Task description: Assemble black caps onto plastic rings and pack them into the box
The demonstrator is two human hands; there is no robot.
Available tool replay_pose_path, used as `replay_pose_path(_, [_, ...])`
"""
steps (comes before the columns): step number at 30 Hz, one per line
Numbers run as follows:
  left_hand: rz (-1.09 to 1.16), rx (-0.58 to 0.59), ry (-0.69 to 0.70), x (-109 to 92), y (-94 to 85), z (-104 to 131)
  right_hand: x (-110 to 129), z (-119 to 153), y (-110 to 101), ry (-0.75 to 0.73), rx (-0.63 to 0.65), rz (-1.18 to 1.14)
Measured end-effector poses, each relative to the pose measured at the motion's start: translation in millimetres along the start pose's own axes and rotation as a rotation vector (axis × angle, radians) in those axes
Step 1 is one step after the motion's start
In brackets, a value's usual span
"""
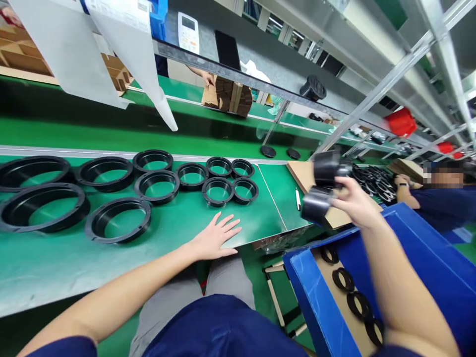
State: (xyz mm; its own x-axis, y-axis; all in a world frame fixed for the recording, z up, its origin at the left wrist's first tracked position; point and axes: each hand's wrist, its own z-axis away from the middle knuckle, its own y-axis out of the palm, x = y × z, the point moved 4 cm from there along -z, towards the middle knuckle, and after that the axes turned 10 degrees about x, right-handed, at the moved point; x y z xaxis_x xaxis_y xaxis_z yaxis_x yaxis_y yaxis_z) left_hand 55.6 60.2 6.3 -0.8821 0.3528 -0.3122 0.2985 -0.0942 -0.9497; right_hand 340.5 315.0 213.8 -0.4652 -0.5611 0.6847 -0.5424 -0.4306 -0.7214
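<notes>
My left hand lies flat on the green table, fingers spread and holding nothing. Just beyond its fingertips stand small black plastic rings. Larger black rings of the same kind are set out to the left. My right hand is raised at the right, pinching two black plastic rings, one upper and one lower, smeared by motion. Below it is a blue bin with several black rings on a cardboard sheet inside.
A white pen-like tool lies beside cardboard. Overhead, a shelf holds a white remote-like device, a dark phone and a black cylindrical part. Paper sheets hang at the left. A co-worker sits at the right.
</notes>
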Motion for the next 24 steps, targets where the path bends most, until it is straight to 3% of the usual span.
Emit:
replay_pose_path(4, [0.04, -0.029, 0.019, 7, 1.6, 10, 4, -85, 72, 0.204, 0.227, 0.021])
replay_pose_path(7, [0.053, -0.023, 0.067, 19, -0.9, 30, -10, -131, 105, 0.314, 0.294, 0.098])
replay_pose_path(13, [0.104, -0.088, 0.048, 43, -10.0, 68, -45, -162, 106, 0.465, 0.423, 0.258])
replay_pose_path(21, [0.106, -0.146, 0.015, 39, -9.9, 66, -72, -193, 126, 0.567, 0.555, 0.42])
replay_pose_path(24, [0.092, -0.133, 0.002, 38, -9.1, 67, -75, -205, 118, 0.578, 0.547, 0.431])
